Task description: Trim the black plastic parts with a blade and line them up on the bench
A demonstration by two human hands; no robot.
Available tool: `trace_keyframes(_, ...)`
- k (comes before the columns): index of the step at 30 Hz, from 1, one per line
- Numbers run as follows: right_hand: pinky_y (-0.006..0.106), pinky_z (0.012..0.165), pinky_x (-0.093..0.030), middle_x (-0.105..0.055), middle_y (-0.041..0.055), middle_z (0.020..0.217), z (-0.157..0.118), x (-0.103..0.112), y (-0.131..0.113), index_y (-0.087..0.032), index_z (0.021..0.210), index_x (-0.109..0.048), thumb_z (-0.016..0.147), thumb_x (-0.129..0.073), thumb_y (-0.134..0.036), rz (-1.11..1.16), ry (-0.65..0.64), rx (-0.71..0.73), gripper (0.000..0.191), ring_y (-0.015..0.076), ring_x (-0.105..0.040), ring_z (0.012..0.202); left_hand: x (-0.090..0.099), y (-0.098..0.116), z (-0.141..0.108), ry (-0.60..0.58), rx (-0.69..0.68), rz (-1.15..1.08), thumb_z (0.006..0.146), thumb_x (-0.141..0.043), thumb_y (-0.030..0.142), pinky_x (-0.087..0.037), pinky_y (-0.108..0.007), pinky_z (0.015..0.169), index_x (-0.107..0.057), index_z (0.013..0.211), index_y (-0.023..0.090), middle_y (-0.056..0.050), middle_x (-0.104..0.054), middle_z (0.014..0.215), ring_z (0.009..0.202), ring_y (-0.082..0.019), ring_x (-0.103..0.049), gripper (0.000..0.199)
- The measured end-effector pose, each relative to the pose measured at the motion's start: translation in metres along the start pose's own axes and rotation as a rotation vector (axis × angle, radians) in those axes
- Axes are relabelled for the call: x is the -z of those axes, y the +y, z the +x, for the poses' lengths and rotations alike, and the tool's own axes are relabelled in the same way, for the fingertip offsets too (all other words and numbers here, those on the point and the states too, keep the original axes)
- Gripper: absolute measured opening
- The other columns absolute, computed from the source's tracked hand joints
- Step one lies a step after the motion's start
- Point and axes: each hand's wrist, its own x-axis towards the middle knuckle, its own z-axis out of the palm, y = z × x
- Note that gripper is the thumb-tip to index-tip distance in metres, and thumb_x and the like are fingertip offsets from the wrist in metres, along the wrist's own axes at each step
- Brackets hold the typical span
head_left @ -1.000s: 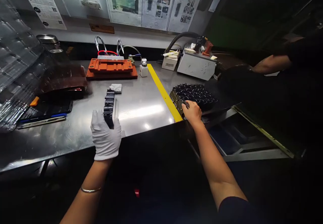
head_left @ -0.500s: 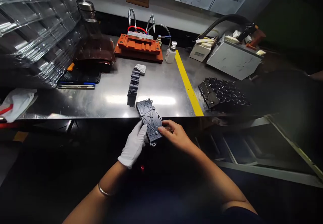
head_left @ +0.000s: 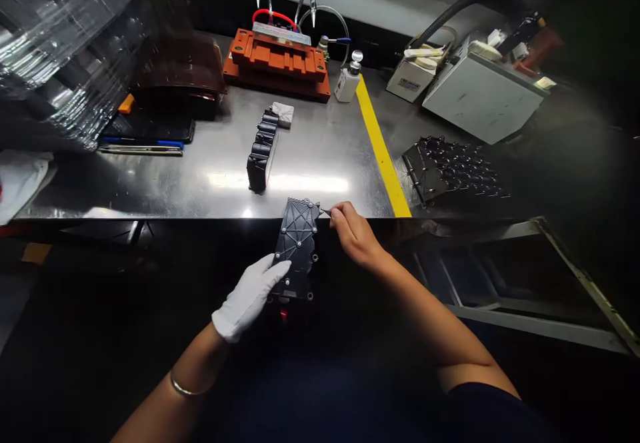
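Observation:
My left hand (head_left: 250,293), in a white glove, grips the lower left edge of a black plastic housing cover (head_left: 300,246) with ribs, screw-like round points and edge lugs. The cover is held up just in front of the bench edge. At its upper right corner, my bare right hand (head_left: 354,231) pinches a small dark, thin-tipped tool (head_left: 326,211); most of it is hidden in the fingers, so its exact kind is unclear. The tip is at or very near a corner lug. Beyond the cover, a long black moulded part (head_left: 263,150) lies on the bench next to a folded white pad (head_left: 283,114).
An orange fixture (head_left: 277,60) with metal nozzles stands at the back, beside a white pump bottle (head_left: 349,78). Right of the yellow tape (head_left: 383,146) are several black parts (head_left: 450,170) and a grey box (head_left: 483,93). Plastic-wrapped trays (head_left: 60,50) and pens (head_left: 143,146) occupy the left.
The cover has turned more upright. My right hand has moved from the cover's lower right side up to its upper right corner, where the small tool now shows. The view has shifted slightly.

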Motion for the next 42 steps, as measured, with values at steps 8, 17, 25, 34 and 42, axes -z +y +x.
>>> trace_keyframes(8, 0.026, 0.063, -0.038, -0.064, 0.0049, 0.076, 0.021, -0.001, 0.017, -0.02, 0.078, -0.055, 0.093, -0.047, -0.035, -0.328, 0.155, 0.245, 0.023, 0.0159, -0.057, 0.069, -0.013, -0.001, -0.005, 0.009, 0.037, 0.021, 0.087, -0.049, 0.052, -0.045, -0.032, 0.083, -0.066, 0.098, 0.017, -0.003, -0.065, 0.087, 0.089, -0.021, -0.057, 0.04)
trace_keyframes(17, 0.026, 0.056, -0.031, -0.063, 0.0034, 0.071, 0.027, 0.007, 0.016, -0.019, 0.071, -0.058, 0.093, -0.048, -0.036, -0.411, 0.119, 0.305, 0.03, 0.0132, -0.053, 0.062, -0.011, 0.003, -0.007, 0.059, 0.072, 0.08, 0.084, -0.052, 0.053, -0.046, -0.031, 0.077, -0.063, 0.079, 0.019, -0.002, -0.066, 0.079, 0.082, -0.021, -0.058, 0.037)
trace_keyframes(25, 0.025, 0.057, -0.035, -0.064, 0.0035, 0.072, 0.022, 0.007, 0.015, -0.019, 0.071, -0.061, 0.092, -0.05, -0.036, -0.325, 0.155, 0.273, 0.029, 0.013, -0.056, 0.064, -0.013, 0.004, -0.008, 0.058, 0.072, 0.076, 0.086, -0.05, 0.053, -0.046, -0.032, 0.077, -0.064, 0.082, 0.018, -0.003, -0.064, 0.079, 0.084, -0.022, -0.058, 0.038)
trace_keyframes(34, 0.025, 0.058, -0.04, -0.066, 0.0043, 0.07, -0.009, 0.012, 0.013, -0.018, 0.074, -0.064, 0.093, -0.049, -0.038, -0.247, 0.01, 0.371, 0.031, 0.0129, -0.059, 0.063, -0.013, 0.002, -0.007, 0.073, 0.066, 0.096, 0.086, -0.05, 0.053, -0.047, -0.031, 0.078, -0.067, 0.103, 0.017, -0.004, -0.069, 0.092, 0.093, -0.024, -0.06, 0.043)
trace_keyframes(42, 0.025, 0.057, -0.038, -0.068, 0.0051, 0.075, -0.007, 0.017, 0.011, -0.019, 0.077, -0.067, 0.095, -0.046, -0.039, -0.379, -0.029, 0.428, 0.034, 0.0132, -0.06, 0.065, -0.014, 0.004, -0.008, 0.091, 0.092, 0.098, 0.085, -0.052, 0.054, -0.047, -0.031, 0.077, -0.069, 0.101, 0.016, -0.006, -0.071, 0.092, 0.088, -0.023, -0.062, 0.045)
